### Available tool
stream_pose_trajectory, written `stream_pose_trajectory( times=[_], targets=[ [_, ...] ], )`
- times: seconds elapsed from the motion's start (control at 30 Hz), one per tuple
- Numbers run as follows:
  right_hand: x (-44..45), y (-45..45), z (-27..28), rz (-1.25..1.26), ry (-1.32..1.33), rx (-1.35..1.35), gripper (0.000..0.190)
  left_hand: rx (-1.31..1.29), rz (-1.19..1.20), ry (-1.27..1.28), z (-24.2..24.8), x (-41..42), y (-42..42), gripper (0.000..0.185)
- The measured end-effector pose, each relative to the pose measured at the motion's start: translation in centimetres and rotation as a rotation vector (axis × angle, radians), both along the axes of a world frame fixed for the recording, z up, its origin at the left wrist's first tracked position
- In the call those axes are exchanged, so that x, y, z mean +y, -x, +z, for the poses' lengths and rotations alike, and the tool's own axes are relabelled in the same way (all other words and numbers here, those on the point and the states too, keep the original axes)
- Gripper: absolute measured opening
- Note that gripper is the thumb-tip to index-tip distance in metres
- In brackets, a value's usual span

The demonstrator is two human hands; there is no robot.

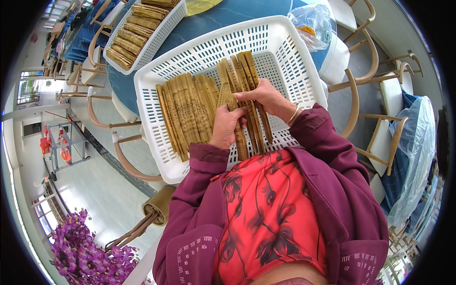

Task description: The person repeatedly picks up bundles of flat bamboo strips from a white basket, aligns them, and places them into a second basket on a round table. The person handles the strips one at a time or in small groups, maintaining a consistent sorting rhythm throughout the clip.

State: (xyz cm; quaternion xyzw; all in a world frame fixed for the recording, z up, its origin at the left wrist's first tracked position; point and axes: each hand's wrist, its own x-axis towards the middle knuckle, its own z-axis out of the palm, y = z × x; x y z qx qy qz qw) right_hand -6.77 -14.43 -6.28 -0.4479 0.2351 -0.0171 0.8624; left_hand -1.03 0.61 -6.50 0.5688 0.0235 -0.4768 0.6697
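Observation:
A white perforated plastic basket (299,60) stands before me on a round blue table. My left hand (225,126) grips a speckled yellow-brown strip, apparently dried bamboo sheath (242,144), near its middle. Several more long strips (245,64) fan out beside it, with my right hand (268,98) closed around them and its thumb lying across the front. Both hands are above the basket, close together. To their left, a row of similar strips (183,110) lies side by side in the basket. The fingers of my right hand are partly hidden behind the strips.
A second white basket (162,41) with several bundles of strips sits at the back left of the blue table (199,30). A clear plastic bag (313,23) lies at the back right. Wooden chairs (352,103) ring the table. Purple artificial flowers (92,249) stand at lower left.

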Motion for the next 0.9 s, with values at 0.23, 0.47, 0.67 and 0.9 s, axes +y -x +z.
stream_pose_trajectory(
  times=[0.23, 0.47, 0.67, 0.9],
  targets=[
    [-0.5, 0.1, -0.2, -0.038, -0.054, 0.012, 0.028, 0.087, -0.034, 0.066, 0.3, 0.2, -0.3, 0.016],
    [-1.6, 0.2, 0.0, -0.007, -0.219, 0.100, 0.022, 0.192, -0.083, 0.098, -0.5, 1.0, -1.6, 0.018],
    [-2.1, 0.0, -1.4, -0.007, -0.329, 0.148, 0.021, 0.174, -0.200, 0.106, -0.4, 0.8, -1.3, 0.030],
    [-1.7, 0.6, -1.7, 0.078, -0.244, 0.112, 0.026, 0.030, -0.443, 0.053, -0.7, -0.7, -0.2, 0.061]
  ],
)
